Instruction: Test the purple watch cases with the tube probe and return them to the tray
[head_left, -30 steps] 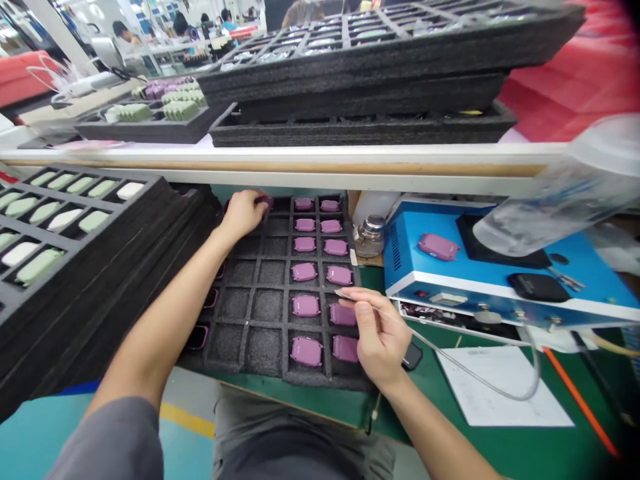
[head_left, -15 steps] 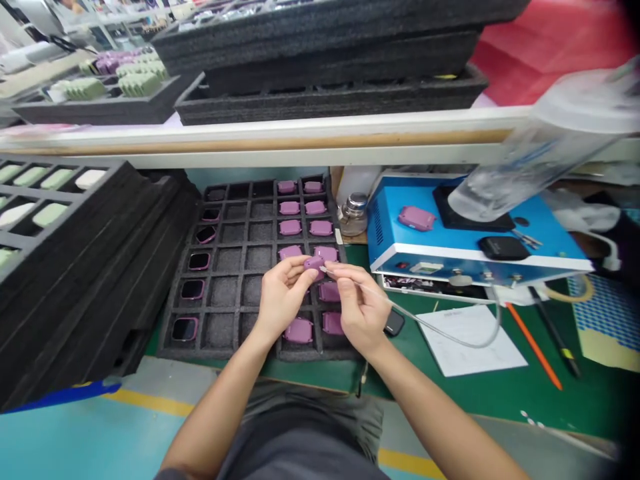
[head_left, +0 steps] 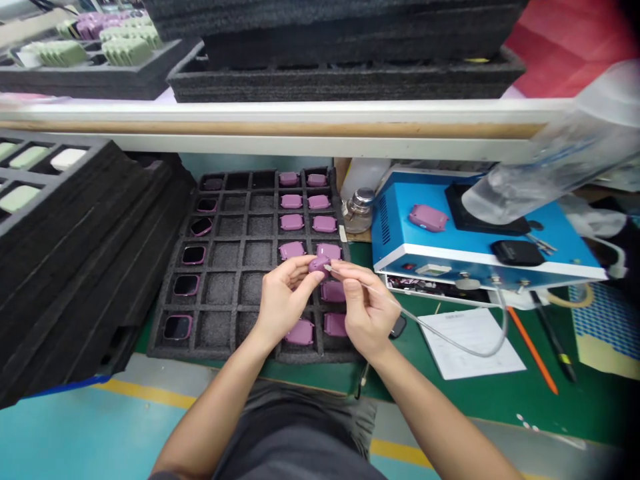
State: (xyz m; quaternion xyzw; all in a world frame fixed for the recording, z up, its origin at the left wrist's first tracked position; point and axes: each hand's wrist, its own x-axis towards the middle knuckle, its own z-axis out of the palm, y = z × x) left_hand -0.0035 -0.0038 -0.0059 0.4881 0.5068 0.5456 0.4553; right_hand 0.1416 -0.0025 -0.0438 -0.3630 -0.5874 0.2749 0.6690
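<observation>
Between the thumb and fingers of my left hand (head_left: 284, 293) is a small purple watch case (head_left: 318, 264), tilted over the foam tray. My right hand (head_left: 369, 312) pinches the end of a thin grey tube (head_left: 479, 354), its pale tip at the side of the case. Whether the tip touches it I cannot tell. The tube loops back to the front of a blue machine (head_left: 400, 253). Beneath my hands lies a black foam tray (head_left: 219, 291) with purple watch cases (head_left: 300, 331) in its right columns and dark-screened watch faces (head_left: 185, 285) down the left column.
Stacked foam trays (head_left: 75, 267) rise at the left. A shelf edge (head_left: 320, 147) crosses above the tray. Beside the machine stands a glass bottle (head_left: 359, 210). Another purple case (head_left: 429, 218) rests on the machine. A paper pad (head_left: 473, 343) and an orange stick (head_left: 533, 350) lie at the right.
The view has shifted slightly. Both hands keep the same grip, with the watch case and tube tip held together in nearly the same place over the tray.
</observation>
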